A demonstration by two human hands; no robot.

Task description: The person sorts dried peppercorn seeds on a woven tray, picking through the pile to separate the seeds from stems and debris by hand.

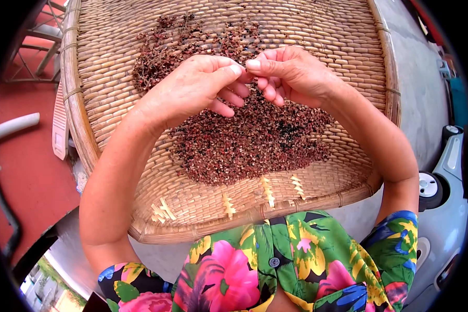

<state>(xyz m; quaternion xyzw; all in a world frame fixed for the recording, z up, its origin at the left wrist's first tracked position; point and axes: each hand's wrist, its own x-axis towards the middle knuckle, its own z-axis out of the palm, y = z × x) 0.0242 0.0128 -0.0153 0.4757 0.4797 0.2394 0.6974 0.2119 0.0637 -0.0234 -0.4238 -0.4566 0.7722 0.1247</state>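
A large woven bamboo tray (327,31) lies before me, bearing a wide spread of dried reddish-brown husks and black seeds that look like Sichuan peppercorns (244,145). Above the middle of it, my left hand (205,83) and my right hand (291,75) meet at the fingertips. Thumb and forefinger of each are pinched together; anything between them is too small or hidden to make out. The remaining fingers curl loosely. Behind my left hand, a clumpier heap of peppercorns with stalks (161,52) sits toward the far left of the tray.
The tray has a raised bamboo rim (80,119), with pale woven repair strips (268,192) near its front edge. To the left are a red surface (31,182), a white pipe (13,128) and a pink plastic piece (60,125). A grey-blue wheeled object (442,208) stands right.
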